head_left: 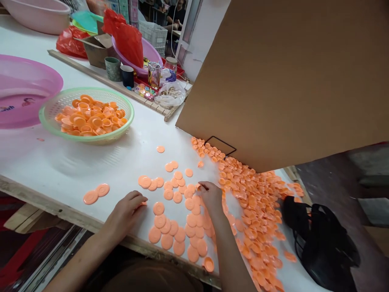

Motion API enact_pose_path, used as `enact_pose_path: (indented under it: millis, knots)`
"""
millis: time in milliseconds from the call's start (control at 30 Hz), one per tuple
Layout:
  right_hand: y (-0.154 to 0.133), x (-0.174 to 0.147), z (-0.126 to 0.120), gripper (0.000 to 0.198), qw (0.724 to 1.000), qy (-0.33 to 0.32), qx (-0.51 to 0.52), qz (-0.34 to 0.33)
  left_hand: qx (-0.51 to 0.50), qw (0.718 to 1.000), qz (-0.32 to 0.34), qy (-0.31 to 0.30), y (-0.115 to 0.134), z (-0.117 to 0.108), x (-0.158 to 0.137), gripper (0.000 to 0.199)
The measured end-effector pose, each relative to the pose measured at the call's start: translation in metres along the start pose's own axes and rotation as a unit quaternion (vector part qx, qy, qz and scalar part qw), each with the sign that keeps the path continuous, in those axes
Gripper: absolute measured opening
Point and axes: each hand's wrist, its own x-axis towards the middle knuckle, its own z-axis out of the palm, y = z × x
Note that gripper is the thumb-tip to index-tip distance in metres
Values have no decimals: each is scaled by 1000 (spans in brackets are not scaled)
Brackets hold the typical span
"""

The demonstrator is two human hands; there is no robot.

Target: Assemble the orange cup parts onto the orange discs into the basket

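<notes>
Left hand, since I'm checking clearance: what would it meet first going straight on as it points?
The left hand would probably meet the flat orange discs ahead first, though its height is unclear.

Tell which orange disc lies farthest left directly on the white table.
The left disc in the pair left of the left hand; all others on the table lie farther right.

- I have open white surface (146, 142) between the green basket (91, 140) and my left fingers (137, 198); a hand fits through.
- Flat orange discs (160, 221) lie low between both sets of fingers, so I can pass above.
- Right of my right fingers (209, 187), heaped orange caps (249, 215) obstruct a low sweep.
- The tall cardboard panel (273, 81) blocks me at far right.
</notes>
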Motion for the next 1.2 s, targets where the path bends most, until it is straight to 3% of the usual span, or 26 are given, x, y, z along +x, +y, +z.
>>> enact_pose_path:
  millis: [167, 367, 633, 733, 867, 1033, 1200]
  knots:
    - [-61, -39, 36, 10, 978, -164, 129, -7, 39, 998, -57, -2, -7, -11, -3, 26]
    - [-109, -64, 93, 12, 959, -267, 70, -60, 70, 996, -52, -31, -9, -4, -2, 19]
    - [-114, -68, 102, 16, 958, -272, -7, -95, -104, 983, -131, -79, -2, -17, 7, 24]
    - [-115, -69, 101, 14, 956, -271, -28, -105, -67, 984, -157, -45, 2, -13, 14, 14]
    - [-114, -78, 103, 14, 957, -258, -54, -121, -1, 986, -164, -24, 3, 1, 12, 20]
    - [-112, -94, 111, 14, 975, -200, -21, -97, 5, 993, -120, -16, -1, 8, 0, 28]
    - [-107, -95, 96, 17, 956, -274, 100, -17, 23, 991, -129, -9, -18, -4, -2, 27]
